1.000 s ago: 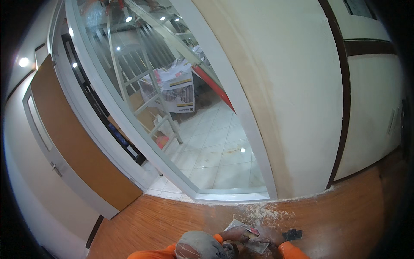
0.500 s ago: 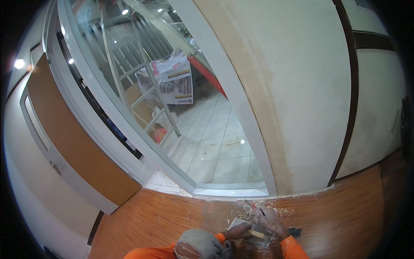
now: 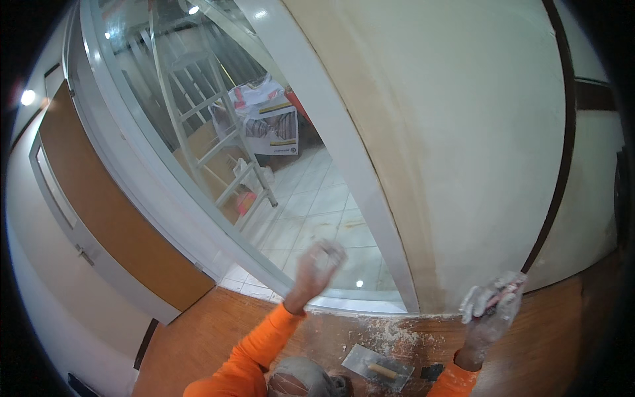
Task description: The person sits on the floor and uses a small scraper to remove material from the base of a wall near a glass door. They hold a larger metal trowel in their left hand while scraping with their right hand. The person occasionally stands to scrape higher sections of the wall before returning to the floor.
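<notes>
My left hand (image 3: pixel 321 263), dusted white and smeared by motion, is raised in front of the glass panel (image 3: pixel 311 225). Its fingers look curled, but I cannot see whether it holds anything. On the right, my right hand (image 3: pixel 493 308) is up near the foot of the wall, coated in white. Its fingers wrap round a slim red-handled tool (image 3: pixel 497 299), mostly hidden by the hand. A flat metal trowel (image 3: pixel 362 359) with a wooden handle lies on the floor between my forearms, touched by neither hand. Beside it lies a small dark flat piece (image 3: pixel 433 372).
White crumbs and dust (image 3: pixel 397 334) lie along the wall's foot on the wood floor (image 3: pixel 529 344). A white frame (image 3: pixel 370 178) edges the glass; behind it stand a ladder (image 3: pixel 221 149) and a printed sheet (image 3: pixel 274 129). A brown door (image 3: pixel 126 205) is at left.
The trowel, by my left hand before, now lies free. My left hand has risen up and left. My right hand has moved right and up with the red-handled tool. The view has shifted slightly.
</notes>
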### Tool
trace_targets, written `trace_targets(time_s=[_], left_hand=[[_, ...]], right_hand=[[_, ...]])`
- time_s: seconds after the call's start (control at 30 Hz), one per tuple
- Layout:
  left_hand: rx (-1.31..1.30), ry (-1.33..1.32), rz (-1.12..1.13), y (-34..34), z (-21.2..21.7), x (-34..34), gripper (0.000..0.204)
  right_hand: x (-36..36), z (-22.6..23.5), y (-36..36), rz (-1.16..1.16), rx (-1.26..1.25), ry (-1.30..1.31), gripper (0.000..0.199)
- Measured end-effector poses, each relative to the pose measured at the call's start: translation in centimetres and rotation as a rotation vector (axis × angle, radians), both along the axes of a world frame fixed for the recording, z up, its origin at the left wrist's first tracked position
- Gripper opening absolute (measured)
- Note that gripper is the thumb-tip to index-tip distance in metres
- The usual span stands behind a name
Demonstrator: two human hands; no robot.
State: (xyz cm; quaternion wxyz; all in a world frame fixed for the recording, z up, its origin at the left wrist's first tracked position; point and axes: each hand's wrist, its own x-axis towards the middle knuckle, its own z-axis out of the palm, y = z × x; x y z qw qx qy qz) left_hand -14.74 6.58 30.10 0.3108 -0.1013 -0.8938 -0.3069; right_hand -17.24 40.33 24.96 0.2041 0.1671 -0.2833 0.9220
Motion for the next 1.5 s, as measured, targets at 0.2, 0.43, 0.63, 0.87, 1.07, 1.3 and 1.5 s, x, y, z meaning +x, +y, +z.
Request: trace_targets(time_s=[0.2,0.43,0.63,0.87,1.07,1.3,1.5], left_hand=[[-0.271,0.611,0.032,2.3,16.7,-0.5,0.036],[-0.696,0.714,0.181,8.1,25.4,-4.9,0.088],[-1.430,0.163,0.439,11.3,16.0,-1.0,0.081],[-0.996,-0.493,-0.526,14.1,18.8,8.5,0.046],[-0.816,-0.297,-0.137,17.5,27.7,8.4,0.051],[-0.210,-0.874,-0.291,15.5,20.9,16.2,0.054],[0.053,-0.838,-0.104,12.0,12.6,19.6,0.055]], right_hand=[[1.4,4.0,1.9,-0.046,-0.057,0.107,0.025],[3.3,9.2,4.3,-0.300,-0.115,-0.150,0.028],[4.2,13.8,6.3,-0.143,0.187,-0.006,0.037],[5.4,11.8,6.1,0.166,0.102,-0.233,0.048],[4.4,14.3,2.0,0.347,0.591,-0.257,0.059],[0.9,20.6,-0.1,-0.012,1.046,0.002,0.029],[-1.4,26.2,-3.2,-0.250,1.288,0.249,0.021]])
